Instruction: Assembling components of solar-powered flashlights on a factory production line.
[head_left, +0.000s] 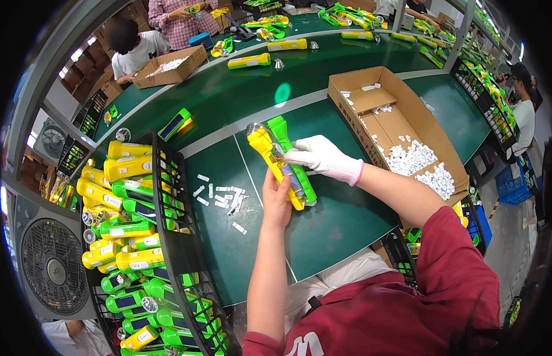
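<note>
An opened flashlight is held above the middle of the table (341,225), its yellow shell (261,144) and green shell (278,129) side by side, both tilted. The bare left hand (277,196) is wrapped around the lower part of the yellow shell. The right hand (323,157), in a white knit glove, has its fingers drawn narrowly together at the flashlight's inner parts; whether they pinch one, I cannot tell. On the smooth dark-green tabletop, small oblong white pieces (228,199) lie scattered, between a black plastic crate (196,249) full of flashlights and a brown corrugated cardboard box (353,126) of white bits. Beyond runs a glossy green belt (219,98) carrying more flashlights; a round-grilled grey fan (55,267) stands at left, and co-workers sit farther back
</note>
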The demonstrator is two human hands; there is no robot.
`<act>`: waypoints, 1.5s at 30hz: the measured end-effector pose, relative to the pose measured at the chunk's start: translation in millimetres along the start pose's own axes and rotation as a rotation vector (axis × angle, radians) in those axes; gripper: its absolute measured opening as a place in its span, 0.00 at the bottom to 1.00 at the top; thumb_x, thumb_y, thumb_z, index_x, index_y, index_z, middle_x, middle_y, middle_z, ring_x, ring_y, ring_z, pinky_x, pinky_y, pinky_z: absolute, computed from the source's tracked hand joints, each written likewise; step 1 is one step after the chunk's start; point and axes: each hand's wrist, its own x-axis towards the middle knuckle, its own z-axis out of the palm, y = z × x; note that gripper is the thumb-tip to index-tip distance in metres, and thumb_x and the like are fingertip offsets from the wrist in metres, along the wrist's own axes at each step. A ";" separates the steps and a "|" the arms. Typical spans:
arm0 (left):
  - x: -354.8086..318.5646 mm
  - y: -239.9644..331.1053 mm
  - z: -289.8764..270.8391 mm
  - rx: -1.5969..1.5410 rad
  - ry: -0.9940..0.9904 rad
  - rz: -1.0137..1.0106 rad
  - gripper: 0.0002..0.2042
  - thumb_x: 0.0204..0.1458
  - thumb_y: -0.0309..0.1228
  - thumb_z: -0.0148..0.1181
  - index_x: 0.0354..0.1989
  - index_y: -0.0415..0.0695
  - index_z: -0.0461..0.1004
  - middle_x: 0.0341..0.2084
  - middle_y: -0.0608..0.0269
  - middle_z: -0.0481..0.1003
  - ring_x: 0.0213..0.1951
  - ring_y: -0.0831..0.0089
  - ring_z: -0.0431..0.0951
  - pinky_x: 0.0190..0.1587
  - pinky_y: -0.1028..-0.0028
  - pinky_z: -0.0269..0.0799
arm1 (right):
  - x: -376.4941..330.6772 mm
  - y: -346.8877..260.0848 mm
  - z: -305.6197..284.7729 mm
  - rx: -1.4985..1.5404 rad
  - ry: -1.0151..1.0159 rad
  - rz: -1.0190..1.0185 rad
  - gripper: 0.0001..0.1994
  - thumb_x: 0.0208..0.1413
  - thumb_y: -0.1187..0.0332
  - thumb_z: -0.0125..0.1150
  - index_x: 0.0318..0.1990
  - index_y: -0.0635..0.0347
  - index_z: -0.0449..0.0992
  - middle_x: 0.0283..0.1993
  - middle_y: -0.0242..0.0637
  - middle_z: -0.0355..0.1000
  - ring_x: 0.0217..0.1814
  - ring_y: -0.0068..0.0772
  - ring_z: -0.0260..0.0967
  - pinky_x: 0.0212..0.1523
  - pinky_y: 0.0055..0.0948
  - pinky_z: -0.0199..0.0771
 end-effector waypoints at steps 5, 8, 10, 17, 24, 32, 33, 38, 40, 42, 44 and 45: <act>-0.3 -1.5 3.9 -0.004 0.039 0.030 0.21 0.54 0.30 0.54 0.55 0.44 0.58 0.43 0.67 0.69 0.43 0.77 0.72 0.46 0.74 0.69 | 0.9 2.6 -0.9 -0.072 -0.004 -0.031 0.21 0.51 0.52 0.55 0.36 0.67 0.74 0.24 0.39 0.69 0.26 0.23 0.64 0.29 0.24 0.64; -1.0 -0.7 4.2 -0.011 0.043 -0.002 0.24 0.51 0.23 0.55 0.57 0.41 0.56 0.44 0.65 0.68 0.44 0.77 0.70 0.46 0.76 0.67 | 0.6 3.3 1.9 -0.038 -0.024 -0.043 0.21 0.51 0.53 0.54 0.37 0.67 0.74 0.28 0.42 0.71 0.30 0.27 0.67 0.33 0.26 0.66; -1.7 -1.5 2.2 0.004 0.054 -0.014 0.25 0.51 0.22 0.55 0.58 0.41 0.55 0.46 0.65 0.67 0.45 0.76 0.70 0.48 0.75 0.66 | 0.8 4.2 5.7 -0.042 -0.016 -0.061 0.21 0.52 0.54 0.54 0.38 0.68 0.73 0.29 0.43 0.72 0.32 0.28 0.68 0.36 0.26 0.67; -0.7 -2.3 6.7 0.034 0.067 0.006 0.29 0.49 0.20 0.56 0.60 0.39 0.52 0.49 0.62 0.65 0.51 0.73 0.66 0.54 0.73 0.61 | -3.4 2.1 13.0 -0.004 0.032 -0.085 0.21 0.53 0.55 0.52 0.42 0.68 0.72 0.34 0.44 0.73 0.36 0.30 0.70 0.39 0.27 0.68; -2.1 0.2 7.0 0.193 0.073 0.077 0.27 0.49 0.23 0.58 0.58 0.41 0.55 0.49 0.64 0.66 0.51 0.73 0.66 0.55 0.72 0.61 | -5.1 -1.6 6.7 -0.185 -0.102 -0.114 0.21 0.53 0.55 0.49 0.44 0.66 0.70 0.35 0.48 0.72 0.37 0.41 0.70 0.39 0.29 0.68; -1.4 0.7 5.9 0.189 0.019 0.097 0.31 0.45 0.25 0.62 0.58 0.42 0.55 0.49 0.63 0.65 0.53 0.71 0.65 0.56 0.71 0.58 | -4.0 6.9 3.1 -0.223 -0.066 -0.281 0.23 0.50 0.53 0.50 0.46 0.62 0.67 0.31 0.48 0.72 0.34 0.48 0.70 0.36 0.36 0.68; -1.1 0.5 6.3 0.188 0.018 0.096 0.31 0.45 0.25 0.62 0.58 0.42 0.55 0.49 0.63 0.65 0.53 0.71 0.65 0.56 0.71 0.58 | -4.9 6.6 3.7 -0.223 -0.065 -0.280 0.23 0.50 0.53 0.50 0.46 0.62 0.67 0.31 0.48 0.72 0.34 0.48 0.70 0.36 0.36 0.68; -0.5 2.0 3.1 0.244 -0.031 0.086 0.30 0.45 0.26 0.62 0.57 0.41 0.56 0.51 0.64 0.64 0.53 0.72 0.64 0.57 0.70 0.57 | -5.8 -1.6 -3.0 -0.476 -0.052 -0.247 0.23 0.50 0.49 0.50 0.43 0.59 0.65 0.29 0.48 0.72 0.31 0.52 0.70 0.33 0.40 0.69; -0.3 1.3 2.3 0.271 -0.025 0.078 0.29 0.46 0.26 0.61 0.58 0.42 0.56 0.51 0.64 0.64 0.53 0.72 0.64 0.57 0.70 0.57 | -4.9 -2.3 -7.5 -0.501 -0.086 -0.222 0.23 0.51 0.49 0.49 0.43 0.59 0.65 0.28 0.48 0.72 0.31 0.52 0.70 0.33 0.40 0.69; 1.2 -1.4 2.6 0.297 -0.020 0.071 0.29 0.47 0.26 0.60 0.58 0.42 0.55 0.51 0.64 0.64 0.53 0.72 0.64 0.57 0.70 0.56 | -4.8 0.1 -7.3 -0.528 -0.120 -0.197 0.22 0.52 0.49 0.48 0.44 0.59 0.65 0.28 0.48 0.71 0.31 0.52 0.70 0.33 0.40 0.69; 3.6 -5.7 4.8 0.276 0.008 0.086 0.26 0.51 0.27 0.56 0.59 0.43 0.54 0.50 0.64 0.64 0.52 0.73 0.65 0.55 0.72 0.59 | -2.3 9.0 -1.0 -0.519 -0.055 -0.105 0.22 0.53 0.49 0.47 0.43 0.60 0.66 0.30 0.49 0.71 0.33 0.50 0.70 0.34 0.39 0.69; 3.8 -5.6 5.1 0.276 0.008 0.085 0.26 0.51 0.27 0.56 0.59 0.43 0.54 0.50 0.64 0.64 0.52 0.73 0.65 0.55 0.72 0.59 | -1.1 11.4 1.2 -0.519 -0.055 -0.105 0.22 0.53 0.49 0.47 0.43 0.60 0.66 0.30 0.49 0.71 0.33 0.50 0.70 0.34 0.39 0.69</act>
